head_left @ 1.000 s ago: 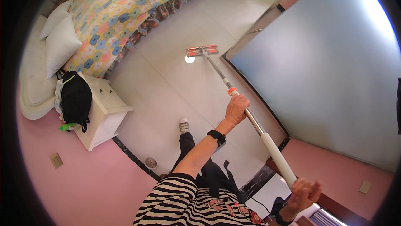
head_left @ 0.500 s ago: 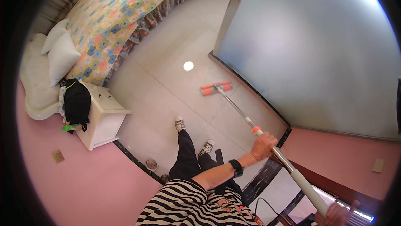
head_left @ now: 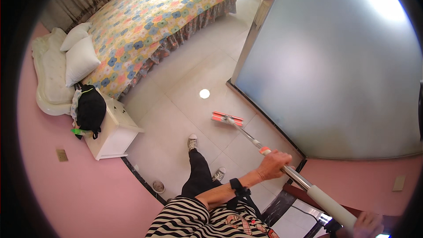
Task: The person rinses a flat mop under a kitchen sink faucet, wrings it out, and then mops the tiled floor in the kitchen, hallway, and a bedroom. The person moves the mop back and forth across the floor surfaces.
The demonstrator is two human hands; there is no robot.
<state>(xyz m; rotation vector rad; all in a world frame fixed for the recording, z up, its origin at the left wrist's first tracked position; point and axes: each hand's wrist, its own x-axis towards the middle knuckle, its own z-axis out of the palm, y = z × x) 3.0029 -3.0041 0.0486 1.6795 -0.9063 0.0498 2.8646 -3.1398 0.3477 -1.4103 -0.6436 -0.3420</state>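
A flat mop with an orange-red head [head_left: 227,118] rests on the pale tiled floor just ahead of my feet. Its metal pole [head_left: 249,136] slants back toward the lower right. My left hand [head_left: 274,164] is closed around the pole below an orange collar, a black watch on that wrist. My right hand [head_left: 369,225] grips the white padded upper end of the pole [head_left: 328,202] at the frame's bottom right, partly cut off.
A frosted glass wall [head_left: 335,62] stands right of the mop. A bed with a flowered cover [head_left: 154,22] and white pillows [head_left: 79,59] lies at the far left. A white nightstand [head_left: 112,134] carries a black bag [head_left: 90,108]. The near wall is pink [head_left: 66,194].
The mop head has been drawn back across the floor toward my feet and to the right. Both hands moved lower and right along with the pole.
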